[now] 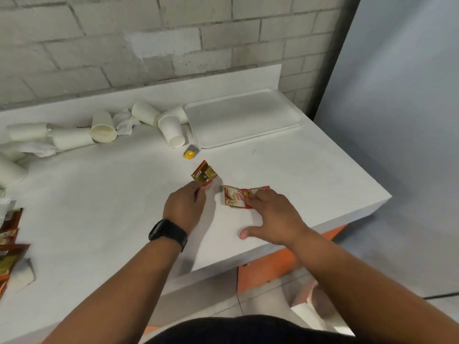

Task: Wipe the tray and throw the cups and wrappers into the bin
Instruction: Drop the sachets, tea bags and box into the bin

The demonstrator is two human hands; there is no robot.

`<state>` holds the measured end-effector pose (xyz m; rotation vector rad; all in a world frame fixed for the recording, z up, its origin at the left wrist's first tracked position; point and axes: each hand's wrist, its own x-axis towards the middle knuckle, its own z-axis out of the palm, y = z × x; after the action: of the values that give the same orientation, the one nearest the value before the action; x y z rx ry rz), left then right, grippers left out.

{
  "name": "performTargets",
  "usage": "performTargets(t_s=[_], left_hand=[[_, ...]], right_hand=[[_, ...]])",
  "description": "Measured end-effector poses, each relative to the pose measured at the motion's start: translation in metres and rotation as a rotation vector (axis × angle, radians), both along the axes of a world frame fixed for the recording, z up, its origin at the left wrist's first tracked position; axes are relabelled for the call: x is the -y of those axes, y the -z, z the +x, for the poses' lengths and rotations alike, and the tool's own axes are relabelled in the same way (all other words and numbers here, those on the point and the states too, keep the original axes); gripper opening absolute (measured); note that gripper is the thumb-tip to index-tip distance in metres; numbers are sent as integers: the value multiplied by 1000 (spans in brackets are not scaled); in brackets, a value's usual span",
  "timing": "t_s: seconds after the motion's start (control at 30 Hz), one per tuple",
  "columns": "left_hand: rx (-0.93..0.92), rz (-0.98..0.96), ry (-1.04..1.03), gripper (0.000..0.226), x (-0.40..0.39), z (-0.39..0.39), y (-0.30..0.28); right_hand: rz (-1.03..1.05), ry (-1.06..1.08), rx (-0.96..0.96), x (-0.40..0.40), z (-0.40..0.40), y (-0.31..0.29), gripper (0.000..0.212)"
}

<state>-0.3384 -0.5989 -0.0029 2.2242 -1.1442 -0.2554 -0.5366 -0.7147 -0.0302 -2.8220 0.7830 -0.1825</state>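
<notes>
Left hand (pixel 185 207) grips gold wrapper (pixel 203 174) — right hand (pixel 274 218), fingers straight, presses red wrapper (pixel 236 197).

The red and cream wrapper (pixel 236 197) has curly brown letters that may say "Coffee"; the rest is too blurry.

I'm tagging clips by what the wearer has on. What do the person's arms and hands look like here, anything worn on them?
Both forearms are bare, with no sleeves in view. The left wrist carries a black watch with a wide black band. The left hand and right hand wear no gloves, and no rings show. The right wrist is bare. A dark garment shows at the bottom edge.
</notes>
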Motion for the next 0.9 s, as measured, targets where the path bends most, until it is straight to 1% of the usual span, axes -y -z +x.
performTargets(t_s=[0.1,0.17,0.2,0.27,0.3,0.33,0.43,0.5,0.53,0.63,0.7,0.73,0.8,0.9], left_hand=[[-113,-70,-59,22,8,-19,-4],[-185,-93,-67,17,14,-35,-7],[-220,-98,-70,15,17,-42,-7],[-271,-97,-81,15,22,-56,-7],[-298,-97,-86,14,25,-68,-7],[-332,-103,-100,13,27,-73,-6],[-441,-140,-122,16,34,-99,-5],[-477,-156,-93,19,38,-118,-6],[-487,-165,-73,18,41,-127,-7],[-519,-174,-19,17,53,-158,-11],[-558,-160,29,17,63,-184,-13],[-606,-165,47,17,68,-195,-14],[-707,-174,77,18,75,-218,-15],[-809,-139,133,16,85,-253,-12]], right_hand=[[-39,-47,52,-3,-37,6,95],[-130,-70,75,-6,-65,13,86],[-182,-70,88,-7,-76,18,73],[-284,-45,196,-9,-97,28,33],[-320,-16,260,-9,-110,33,19],[-334,8,305,-9,-116,35,15],[-294,112,375,-8,-140,32,22],[-165,234,420,-10,-155,26,18],[-49,313,452,-9,-165,24,17],[455,608,567,-9,-193,19,22],[704,790,590,-4,-217,25,19],[809,863,605,-1,-229,31,18],[935,1002,621,3,-255,47,17],[900,1145,517,5,-298,77,12]])
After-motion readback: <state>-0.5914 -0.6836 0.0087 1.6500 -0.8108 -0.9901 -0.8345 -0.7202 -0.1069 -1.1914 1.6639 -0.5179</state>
